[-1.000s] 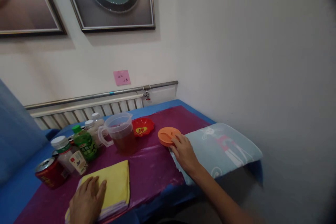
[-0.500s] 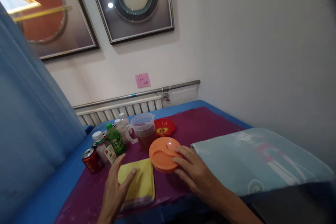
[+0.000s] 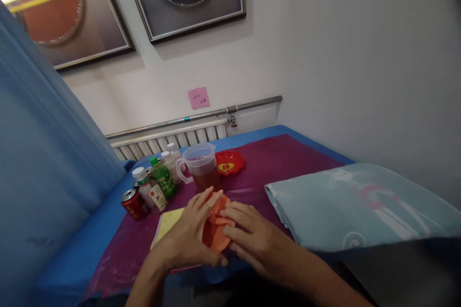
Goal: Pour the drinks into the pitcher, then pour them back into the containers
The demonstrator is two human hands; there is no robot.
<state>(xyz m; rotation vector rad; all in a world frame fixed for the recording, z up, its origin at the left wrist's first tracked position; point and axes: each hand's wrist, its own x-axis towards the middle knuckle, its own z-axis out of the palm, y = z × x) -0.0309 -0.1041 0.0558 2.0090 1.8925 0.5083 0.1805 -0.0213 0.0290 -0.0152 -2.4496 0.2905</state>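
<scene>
"Why the double hold?"

"Probably for steadiness: the left hand (image 3: 190,234) curls round one side of an orange dish (image 3: 215,237), thumb at the near rim, while the right hand (image 3: 256,236) sets bent fingers on the other. Both are part-closed, gripping it from opposite sides."

"And its place?"

"Between the palms, at the near side of a purple-covered surface (image 3: 273,165), in front of a plastic pitcher (image 3: 201,165). Whether it touches the surface, I cannot tell."

"The surroundings?"

"A green bottle (image 3: 163,177) and red can (image 3: 134,205) stand grouped left, a folded pale blue cloth (image 3: 355,206) lies right, perhaps set aside from the arms' reach."

"How does the dish look?"

"Bright orange, smooth, shallow and rounded, a ridge dividing its inside. It appears tipped, with fingers hiding much of the rim."
</scene>
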